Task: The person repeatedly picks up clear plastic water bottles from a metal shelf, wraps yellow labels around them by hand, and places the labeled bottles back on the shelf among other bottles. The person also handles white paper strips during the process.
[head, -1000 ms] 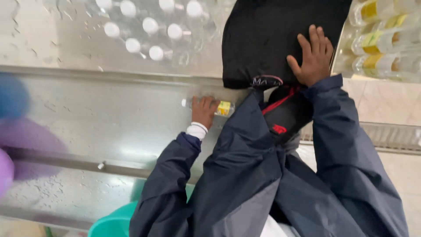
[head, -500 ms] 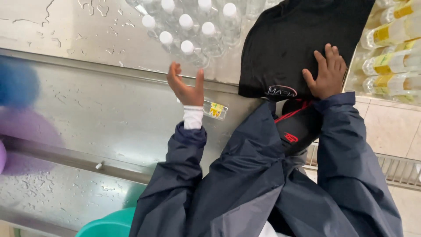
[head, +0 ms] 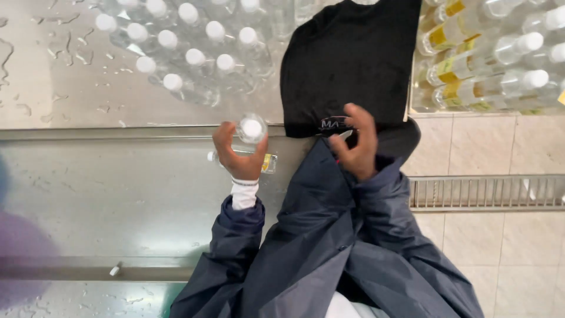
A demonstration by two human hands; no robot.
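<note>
The left hand [head: 240, 156] grips a clear white-capped bottle [head: 252, 128] upright just above the wet steel table [head: 118, 194]; the grip looks best kept low on the body, cap free. The right hand [head: 355, 141] hangs half-curled, empty, over the black cloth [head: 347, 65]. Beyond stands the cluster of bottles [head: 182, 53].

Bottling or drinks-packing workroom: wet stainless-steel desk [head: 118, 200] carrying ranks of clear white-capped bottles [head: 188, 59], stacked yellow-labelled bottles [head: 488, 65] alongside, pale tiled floor [head: 506, 259] crossed by a metal drain grate [head: 488, 193].
</note>
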